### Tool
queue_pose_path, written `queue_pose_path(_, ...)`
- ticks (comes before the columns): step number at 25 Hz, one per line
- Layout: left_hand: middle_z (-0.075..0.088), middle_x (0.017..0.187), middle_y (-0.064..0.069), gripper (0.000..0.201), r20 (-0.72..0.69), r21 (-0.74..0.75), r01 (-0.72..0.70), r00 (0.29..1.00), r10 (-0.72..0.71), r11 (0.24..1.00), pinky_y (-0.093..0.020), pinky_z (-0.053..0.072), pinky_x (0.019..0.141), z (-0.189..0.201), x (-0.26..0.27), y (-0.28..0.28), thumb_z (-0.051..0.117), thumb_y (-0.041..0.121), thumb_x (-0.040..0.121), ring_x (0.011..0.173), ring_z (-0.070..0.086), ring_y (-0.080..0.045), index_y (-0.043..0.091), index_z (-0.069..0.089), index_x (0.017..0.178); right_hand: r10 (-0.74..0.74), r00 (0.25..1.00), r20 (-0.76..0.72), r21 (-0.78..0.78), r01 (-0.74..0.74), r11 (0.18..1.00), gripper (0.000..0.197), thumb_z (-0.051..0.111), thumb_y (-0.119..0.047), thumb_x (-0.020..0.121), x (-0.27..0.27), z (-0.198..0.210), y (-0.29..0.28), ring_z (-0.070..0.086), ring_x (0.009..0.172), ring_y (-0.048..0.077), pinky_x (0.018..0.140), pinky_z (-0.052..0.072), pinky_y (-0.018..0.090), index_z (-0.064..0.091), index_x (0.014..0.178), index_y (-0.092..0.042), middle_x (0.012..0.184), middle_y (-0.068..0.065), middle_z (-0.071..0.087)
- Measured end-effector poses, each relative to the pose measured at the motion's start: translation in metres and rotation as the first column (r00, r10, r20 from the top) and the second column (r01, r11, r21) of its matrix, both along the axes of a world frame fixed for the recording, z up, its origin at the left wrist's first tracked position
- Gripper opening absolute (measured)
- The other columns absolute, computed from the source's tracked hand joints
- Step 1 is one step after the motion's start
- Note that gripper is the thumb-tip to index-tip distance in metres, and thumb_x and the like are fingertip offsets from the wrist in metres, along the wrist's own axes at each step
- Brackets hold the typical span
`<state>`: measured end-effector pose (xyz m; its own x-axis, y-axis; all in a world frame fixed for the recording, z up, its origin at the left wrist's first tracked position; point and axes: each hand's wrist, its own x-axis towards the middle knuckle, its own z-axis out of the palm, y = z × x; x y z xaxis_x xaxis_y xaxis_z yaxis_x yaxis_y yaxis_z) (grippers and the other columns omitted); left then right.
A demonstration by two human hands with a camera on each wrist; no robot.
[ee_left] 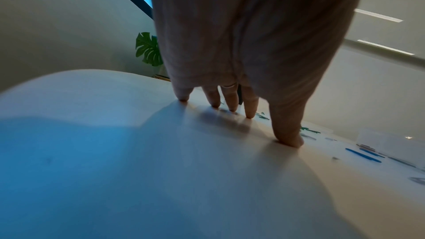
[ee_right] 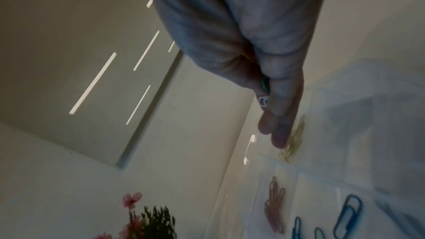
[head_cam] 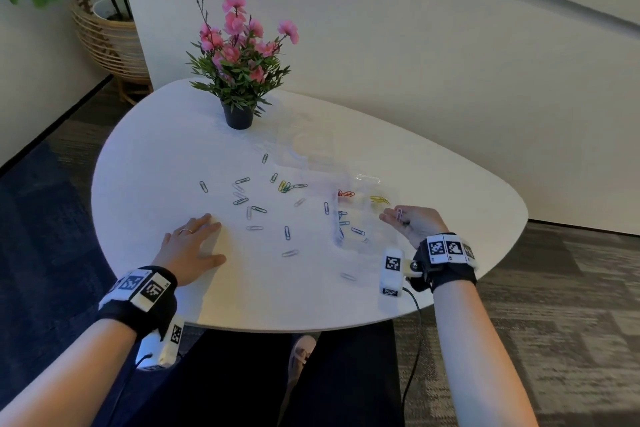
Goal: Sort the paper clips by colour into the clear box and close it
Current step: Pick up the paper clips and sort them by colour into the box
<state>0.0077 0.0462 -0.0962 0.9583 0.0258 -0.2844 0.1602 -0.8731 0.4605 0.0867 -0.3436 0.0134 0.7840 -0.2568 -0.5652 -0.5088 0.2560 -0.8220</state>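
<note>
The clear box lies open at the right of the white table. Its compartments hold red clips, yellow clips and blue clips. My right hand hovers over the box's near right part, pinching a white paper clip. In the right wrist view the right hand holds that white clip and a green clip above the yellow clips. Loose paper clips, green, white, blue and yellow, lie scattered mid-table. My left hand rests flat on the table, its fingertips touching the top.
A dark pot of pink flowers stands at the far side of the table. A wicker planter stands on the floor at the back left. The table's front edge is just ahead of my knees.
</note>
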Motion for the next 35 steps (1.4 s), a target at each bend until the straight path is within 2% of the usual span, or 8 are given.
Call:
queue_pose_path(3, 0.011, 0.16, 0.007, 0.074, 0.005, 0.009, -0.008, 1.0, 0.008, 1.0, -0.046, 0.012, 0.12, 0.001, 0.0, -0.001, 0.061, 0.046, 0.083, 0.148, 0.01, -0.019, 0.028, 0.027, 0.146, 0.028, 0.996, -0.084, -0.081, -0.034, 0.996, 0.04, 0.037, 0.008, 0.096, 0.014, 0.001, -0.003, 0.048, 0.128, 0.041, 0.103, 0.046, 0.043, 0.036, 0.135, 0.017, 0.139, 0.033, 0.043)
queue_pose_path(8, 0.012, 0.16, 0.007, 0.073, 0.007, 0.0, -0.01, 1.0, 0.01, 1.0, -0.045, 0.012, 0.12, 0.001, 0.0, -0.001, 0.062, 0.045, 0.083, 0.148, 0.011, -0.02, 0.028, 0.028, 0.146, -0.047, 0.999, -0.016, 0.012, 0.047, 0.999, 0.042, 0.041, 0.007, 0.096, 0.012, -0.002, -0.015, 0.043, 0.132, 0.038, 0.094, 0.054, 0.041, 0.034, 0.137, 0.016, 0.139, 0.033, 0.043)
queue_pose_path(13, 0.012, 0.16, 0.007, 0.073, 0.008, 0.008, -0.003, 1.0, 0.003, 1.0, -0.044, 0.012, 0.12, 0.002, 0.0, -0.002, 0.061, 0.045, 0.084, 0.148, 0.01, -0.019, 0.028, 0.028, 0.146, 0.027, 1.0, -0.006, 0.114, -0.027, 0.993, 0.042, 0.033, -0.013, 0.103, -0.004, 0.0, -0.015, 0.039, 0.136, 0.033, 0.11, 0.034, 0.043, 0.032, 0.141, 0.005, 0.145, 0.019, 0.045)
queue_pose_path(17, 0.011, 0.16, 0.006, 0.072, -0.002, 0.01, -0.006, 1.0, 0.006, 1.0, -0.045, 0.011, 0.12, 0.005, -0.002, -0.003, 0.061, 0.044, 0.084, 0.148, 0.01, -0.02, 0.027, 0.028, 0.146, 0.08, 0.992, 0.093, -0.06, -0.074, 0.995, 0.023, 0.046, -0.012, 0.096, -0.022, 0.016, 0.017, 0.067, 0.082, 0.025, 0.072, 0.051, 0.028, 0.057, 0.114, -0.002, 0.097, 0.013, 0.071)
queue_pose_path(19, 0.011, 0.16, 0.005, 0.072, -0.006, 0.016, -0.002, 1.0, 0.002, 1.0, -0.046, 0.011, 0.12, 0.007, -0.003, -0.004, 0.061, 0.044, 0.085, 0.148, 0.01, -0.02, 0.027, 0.027, 0.146, 0.261, 0.962, 0.083, -0.232, -0.236, 0.944, 0.016, 0.049, -0.01, 0.094, -0.037, 0.011, 0.045, 0.061, 0.06, 0.018, 0.053, 0.042, 0.02, 0.063, 0.097, -0.004, 0.076, 0.009, 0.068)
queue_pose_path(21, 0.012, 0.16, 0.005, 0.072, -0.01, 0.022, 0.003, 1.0, -0.003, 1.0, -0.047, 0.011, 0.12, 0.009, -0.002, -0.005, 0.061, 0.044, 0.084, 0.148, 0.011, -0.021, 0.026, 0.028, 0.146, 0.531, 0.847, 0.022, -0.448, -0.466, 0.763, 0.016, 0.05, -0.009, 0.094, -0.051, -0.002, 0.075, 0.058, 0.058, 0.015, 0.052, 0.039, 0.018, 0.066, 0.092, -0.007, 0.075, 0.007, 0.065)
queue_pose_path(25, 0.012, 0.16, 0.005, 0.072, -0.02, 0.019, -0.002, 1.0, 0.002, 1.0, -0.048, 0.011, 0.12, 0.01, -0.003, -0.004, 0.061, 0.043, 0.084, 0.148, 0.011, -0.021, 0.026, 0.028, 0.146, 0.821, 0.521, -0.233, -0.774, -0.611, 0.168, 0.02, 0.063, -0.011, 0.088, -0.057, -0.038, 0.121, 0.058, 0.084, 0.01, 0.08, 0.043, 0.017, 0.072, 0.106, -0.011, 0.099, 0.0, 0.066)
queue_pose_path(35, 0.038, 0.149, -0.002, 0.056, 0.083, 0.038, 0.104, 0.991, -0.107, 0.994, -0.041, 0.033, 0.113, 0.029, 0.014, -0.033, 0.062, 0.029, 0.086, 0.135, 0.04, -0.022, 0.019, 0.044, 0.138, 0.719, 0.348, -0.602, -0.755, -0.54, -0.371, 0.026, 0.048, -0.022, 0.098, -0.054, -0.058, 0.145, 0.056, 0.104, 0.031, 0.087, 0.048, 0.04, 0.055, 0.113, -0.002, 0.117, 0.015, 0.053)
